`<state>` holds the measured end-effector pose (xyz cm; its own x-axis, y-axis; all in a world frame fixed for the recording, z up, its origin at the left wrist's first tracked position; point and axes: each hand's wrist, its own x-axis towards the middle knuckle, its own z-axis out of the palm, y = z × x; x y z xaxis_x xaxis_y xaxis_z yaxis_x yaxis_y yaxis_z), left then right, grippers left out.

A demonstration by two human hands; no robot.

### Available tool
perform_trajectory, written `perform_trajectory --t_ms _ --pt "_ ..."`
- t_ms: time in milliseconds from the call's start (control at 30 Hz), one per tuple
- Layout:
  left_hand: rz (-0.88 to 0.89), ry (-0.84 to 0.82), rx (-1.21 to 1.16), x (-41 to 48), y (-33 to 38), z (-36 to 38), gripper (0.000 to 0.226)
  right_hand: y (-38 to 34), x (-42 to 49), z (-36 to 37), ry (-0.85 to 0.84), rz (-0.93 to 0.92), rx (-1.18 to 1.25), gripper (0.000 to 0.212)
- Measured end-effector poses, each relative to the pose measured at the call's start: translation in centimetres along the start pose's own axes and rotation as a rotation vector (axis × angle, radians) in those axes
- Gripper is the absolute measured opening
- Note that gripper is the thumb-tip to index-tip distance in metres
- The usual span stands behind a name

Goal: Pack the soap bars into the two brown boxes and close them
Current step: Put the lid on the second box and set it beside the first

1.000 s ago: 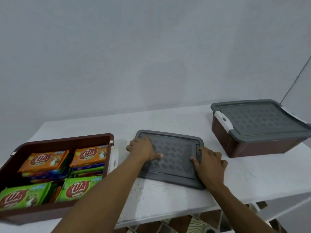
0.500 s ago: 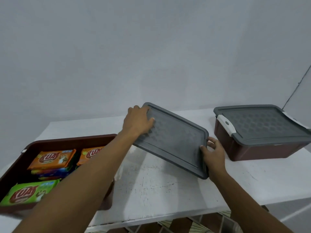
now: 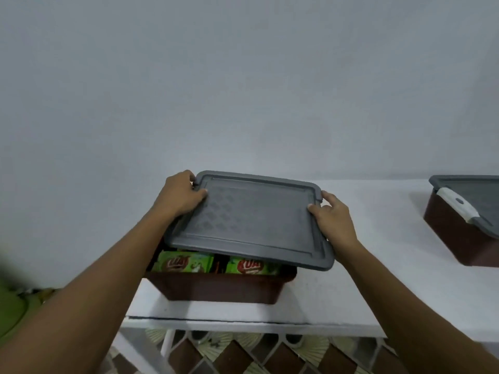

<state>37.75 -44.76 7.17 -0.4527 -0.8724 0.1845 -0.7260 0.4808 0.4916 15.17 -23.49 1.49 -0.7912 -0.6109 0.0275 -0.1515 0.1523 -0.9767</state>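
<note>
A grey patterned lid (image 3: 251, 220) hovers just above a brown box (image 3: 224, 288) on the white table, its near edge raised. My left hand (image 3: 181, 194) grips the lid's far left corner, thumb on top. My right hand (image 3: 330, 214) grips its right edge, thumb on top and fingers beneath. Under the lid's near edge, two green soap packs (image 3: 186, 261) show inside the box; the rest of the contents are hidden. A second brown box (image 3: 453, 236) with a grey lid and white latch sits shut at the right edge.
The white table (image 3: 364, 279) stands against a plain grey wall. Its front edge runs just below the near box. Patterned floor tiles (image 3: 243, 352) show beneath. A blurred green shape (image 3: 13, 311) lies at the far left.
Both hands lifted the lid off the table and carried it left over the box of soap. The view shifted left, pushing the shut box toward the right edge.
</note>
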Motion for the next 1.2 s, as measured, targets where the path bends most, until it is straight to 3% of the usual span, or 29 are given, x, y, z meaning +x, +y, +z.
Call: perform_trajectory --t_ms 233,400,600,933,1200 --pt "-0.030 0.010 -0.032 -3.0 -7.7 -1.2 0.040 -0.7 -2.8 5.2 -0.054 -0.048 -0.241 0.041" --pt "-0.022 -0.030 -0.101 -3.6 -10.0 -0.7 0.059 -0.7 -4.0 5.7 -0.062 0.040 -0.211 0.043" --pt "-0.274 -0.354 -0.675 -5.0 -12.0 0.0 0.075 0.0 -5.9 4.8 -0.119 0.227 -0.094 0.060" --pt "-0.249 -0.208 -0.815 -5.3 -8.8 2.6 0.056 0.9 -5.3 2.3 -0.194 0.277 0.091 0.047" --pt "-0.205 -0.198 -0.872 -4.5 -0.8 7.6 0.057 0.3 -2.5 -3.8 -0.046 0.341 0.141 0.040"
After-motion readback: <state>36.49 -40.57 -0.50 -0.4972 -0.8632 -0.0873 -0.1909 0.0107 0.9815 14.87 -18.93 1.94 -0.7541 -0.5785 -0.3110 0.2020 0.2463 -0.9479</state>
